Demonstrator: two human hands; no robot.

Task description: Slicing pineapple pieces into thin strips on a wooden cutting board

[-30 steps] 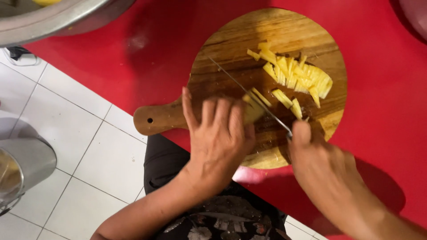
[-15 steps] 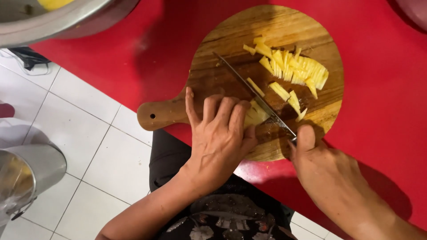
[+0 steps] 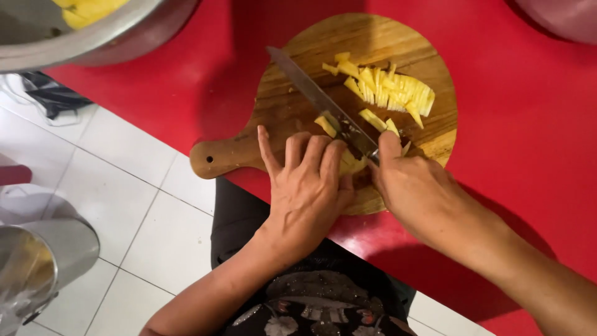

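A round wooden cutting board with a handle lies on a red table. My left hand presses down on a yellow piece of food, mostly hidden under its fingers. My right hand grips the handle of a long kitchen knife, whose blade lies across the board beside my left fingertips. A pile of thin yellow strips sits at the far right of the board, with a few loose slices by the blade.
A large metal bowl holding yellow pieces stands at the table's top left. A metal pot sits on the white tiled floor at lower left. Another vessel's edge shows at top right.
The knife blade has shifted toward my left fingers and more loose slices lie by it. Both hands stay at the board's near edge.
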